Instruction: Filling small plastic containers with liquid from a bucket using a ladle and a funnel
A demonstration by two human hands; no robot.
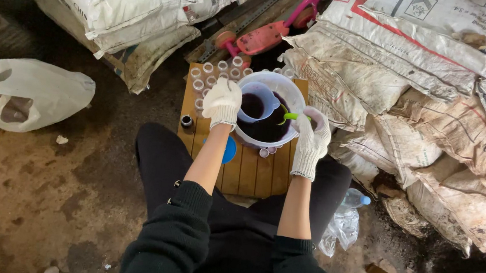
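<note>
A white bucket [291, 91] of dark liquid stands on a small wooden slatted stool [249, 169] between my knees. My left hand [222, 102], in a white knit glove, holds a pale blue jug [257, 104] of dark liquid at the bucket's left rim. My right hand [312, 138], also gloved, grips a thin green-handled tool [291, 117] that reaches over the liquid. Several small clear bottles [208, 76] stand in rows on the stool's far left part. One small dark-filled bottle [186, 120] stands apart near the stool's left edge.
A blue lid [229, 150] lies on the stool under my left forearm. Stacked white and dirty sacks [434, 89] rise at right and far left. A white plastic bag [27, 93] lies on the floor at left. A crumpled plastic bottle [349, 213] lies by my right leg.
</note>
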